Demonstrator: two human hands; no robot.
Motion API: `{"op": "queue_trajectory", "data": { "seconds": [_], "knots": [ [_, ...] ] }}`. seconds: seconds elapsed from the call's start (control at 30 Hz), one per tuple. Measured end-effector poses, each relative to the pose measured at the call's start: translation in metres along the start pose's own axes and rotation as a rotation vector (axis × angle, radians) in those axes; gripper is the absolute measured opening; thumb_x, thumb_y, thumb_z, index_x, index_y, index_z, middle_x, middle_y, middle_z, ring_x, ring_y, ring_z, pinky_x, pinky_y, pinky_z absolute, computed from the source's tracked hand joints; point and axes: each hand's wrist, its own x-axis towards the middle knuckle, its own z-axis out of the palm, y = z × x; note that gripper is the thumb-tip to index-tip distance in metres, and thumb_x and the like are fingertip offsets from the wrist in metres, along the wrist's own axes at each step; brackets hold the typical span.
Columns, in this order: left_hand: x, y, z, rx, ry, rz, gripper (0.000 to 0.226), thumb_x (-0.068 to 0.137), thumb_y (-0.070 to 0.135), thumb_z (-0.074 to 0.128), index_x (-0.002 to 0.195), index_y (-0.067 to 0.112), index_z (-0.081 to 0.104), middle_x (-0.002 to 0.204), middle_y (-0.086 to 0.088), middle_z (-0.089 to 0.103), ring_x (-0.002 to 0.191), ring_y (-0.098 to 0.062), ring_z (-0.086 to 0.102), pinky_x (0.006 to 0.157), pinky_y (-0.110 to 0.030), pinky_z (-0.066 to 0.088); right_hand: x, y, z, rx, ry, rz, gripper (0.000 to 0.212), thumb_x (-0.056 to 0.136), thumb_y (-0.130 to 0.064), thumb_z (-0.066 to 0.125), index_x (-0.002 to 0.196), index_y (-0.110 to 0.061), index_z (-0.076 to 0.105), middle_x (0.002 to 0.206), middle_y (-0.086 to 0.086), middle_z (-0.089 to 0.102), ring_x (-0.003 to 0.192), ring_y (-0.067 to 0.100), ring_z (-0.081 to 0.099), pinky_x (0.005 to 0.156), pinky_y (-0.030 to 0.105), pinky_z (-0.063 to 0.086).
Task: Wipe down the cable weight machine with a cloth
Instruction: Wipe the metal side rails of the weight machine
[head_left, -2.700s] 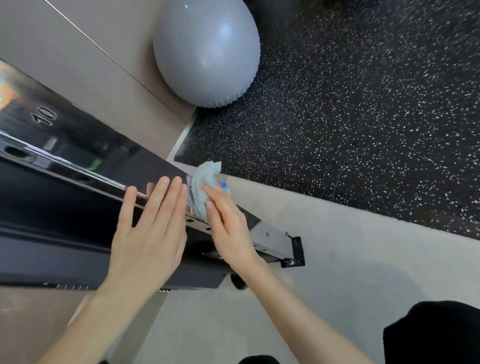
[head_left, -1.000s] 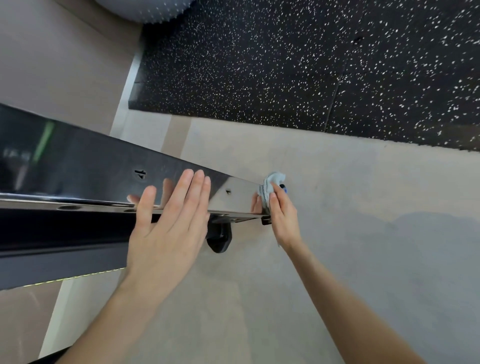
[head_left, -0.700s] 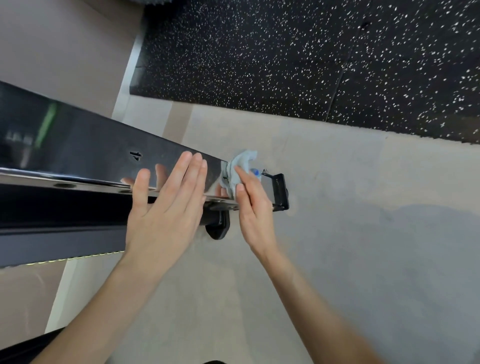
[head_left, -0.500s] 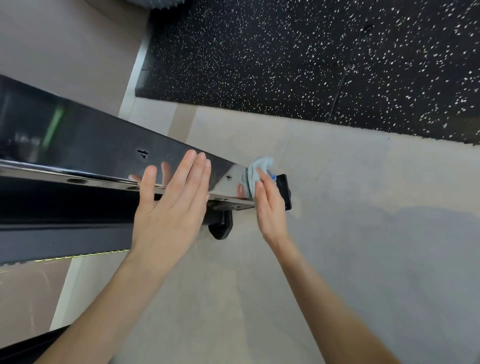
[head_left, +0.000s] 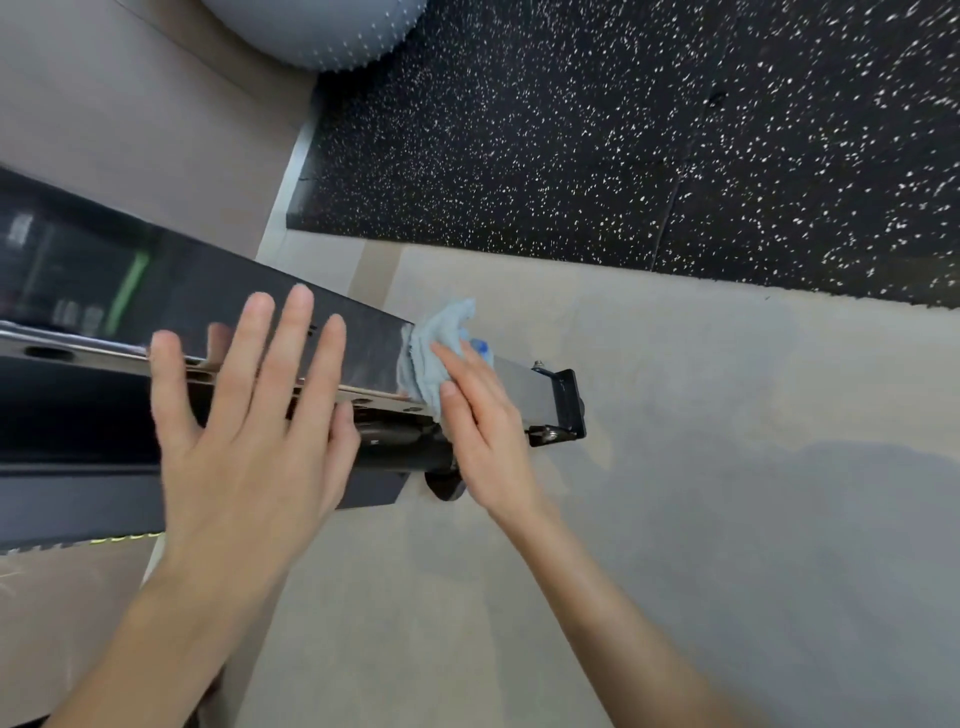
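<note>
The cable weight machine's shiny chrome upright (head_left: 363, 338) runs from the left edge down to a black foot bracket (head_left: 563, 402) on the floor. A crumpled light-blue cloth (head_left: 426, 353) lies against the upright a little above that bracket. My right hand (head_left: 483, 431) presses the cloth onto the metal with straight fingers. My left hand (head_left: 249, 415) is spread flat with fingers apart over the upright's near edge, further up the post. A dark panel (head_left: 78, 441) of the machine lies below the chrome face.
A grey spiked exercise ball (head_left: 311, 31) sits at the top against a beige wall (head_left: 130, 114). Black speckled rubber flooring (head_left: 623, 130) covers the far floor; pale grey floor (head_left: 727, 467) surrounds the machine's foot. A black knob (head_left: 447, 486) sticks out under the post.
My right hand has slid the cloth back up the upright, away from the foot bracket, which now shows. My left hand has shifted slightly along the post.
</note>
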Motion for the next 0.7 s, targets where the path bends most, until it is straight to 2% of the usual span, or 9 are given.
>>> {"op": "queue_trajectory", "data": {
  "seconds": [0.1,0.17,0.27,0.37,0.47,0.53,0.6,0.67,0.7],
  "knots": [
    [0.000,-0.009,-0.006,0.016,-0.044,-0.079,0.054,0.100,0.026,0.043,0.151,0.008,0.033,0.159,-0.017,0.013,0.146,-0.034,0.008,0.110,-0.066,0.014,0.003,0.019,-0.011,0.039,0.073,0.243,0.038,0.102,-0.021,0.037,0.136,-0.014,0.051,0.142,-0.009,0.045,0.136,0.007,0.035,0.114,0.035,0.025],
    [0.000,-0.014,-0.006,0.037,-0.063,-0.071,0.056,0.101,0.028,0.041,0.153,0.010,0.028,0.159,-0.016,0.007,0.147,-0.034,0.004,0.111,-0.065,0.012,0.005,0.013,-0.008,0.081,0.089,0.301,0.037,0.103,-0.020,0.038,0.138,-0.013,0.049,0.144,-0.005,0.046,0.137,0.009,0.035,0.115,0.037,0.026],
    [-0.002,-0.022,-0.003,0.104,-0.062,0.004,0.057,0.102,0.028,0.041,0.153,0.009,0.026,0.159,-0.017,0.008,0.150,-0.030,-0.004,0.116,-0.055,-0.006,0.010,-0.024,0.009,0.083,0.072,0.197,0.038,0.102,-0.021,0.039,0.138,-0.011,0.049,0.144,0.001,0.047,0.138,0.008,0.032,0.117,0.030,0.021],
    [-0.002,-0.022,-0.002,0.122,-0.046,0.011,0.056,0.102,0.026,0.041,0.153,0.008,0.026,0.160,-0.017,0.011,0.149,-0.029,-0.006,0.115,-0.054,-0.011,0.015,-0.068,0.028,0.040,-0.001,-0.030,0.040,0.099,-0.019,0.041,0.136,-0.007,0.051,0.143,0.011,0.048,0.137,0.009,0.029,0.113,0.013,0.013],
    [-0.002,-0.021,-0.002,0.122,-0.027,0.015,0.055,0.103,0.023,0.042,0.153,0.006,0.027,0.159,-0.018,0.015,0.150,-0.030,-0.003,0.115,-0.055,-0.009,0.014,-0.083,0.034,0.067,-0.110,-0.163,0.040,0.101,-0.014,0.040,0.140,-0.009,0.045,0.147,0.014,0.042,0.144,0.018,0.021,0.118,0.028,0.013],
    [-0.001,-0.022,-0.001,0.115,-0.031,0.014,0.055,0.103,0.023,0.041,0.153,0.006,0.026,0.159,-0.018,0.014,0.150,-0.029,-0.004,0.115,-0.055,-0.007,0.011,-0.067,0.031,0.019,-0.106,-0.234,0.040,0.101,-0.015,0.039,0.139,-0.008,0.046,0.148,0.015,0.041,0.144,0.020,0.023,0.118,0.034,0.017],
    [0.000,-0.021,-0.002,0.096,-0.039,0.002,0.056,0.102,0.023,0.041,0.153,0.006,0.025,0.160,-0.017,0.013,0.150,-0.028,-0.004,0.115,-0.056,-0.005,0.006,-0.037,0.022,-0.036,-0.034,-0.195,0.040,0.100,-0.018,0.037,0.136,-0.008,0.050,0.145,0.012,0.045,0.141,0.011,0.026,0.117,0.028,0.018],
    [0.000,-0.021,-0.004,0.093,-0.045,-0.005,0.056,0.102,0.023,0.041,0.153,0.005,0.025,0.159,-0.017,0.013,0.150,-0.027,-0.005,0.115,-0.055,-0.005,0.002,-0.010,0.008,-0.038,0.038,-0.035,0.039,0.100,-0.019,0.036,0.136,-0.011,0.050,0.139,-0.003,0.047,0.135,-0.007,0.025,0.114,0.018,0.017],
    [0.000,-0.021,-0.005,0.097,-0.047,-0.003,0.056,0.102,0.022,0.041,0.153,0.005,0.026,0.159,-0.018,0.014,0.150,-0.027,-0.005,0.116,-0.054,-0.005,0.001,0.001,0.002,-0.030,0.060,0.057,0.040,0.100,-0.019,0.036,0.137,-0.012,0.050,0.138,-0.007,0.046,0.133,-0.008,0.027,0.114,0.019,0.019]
  ]
}}
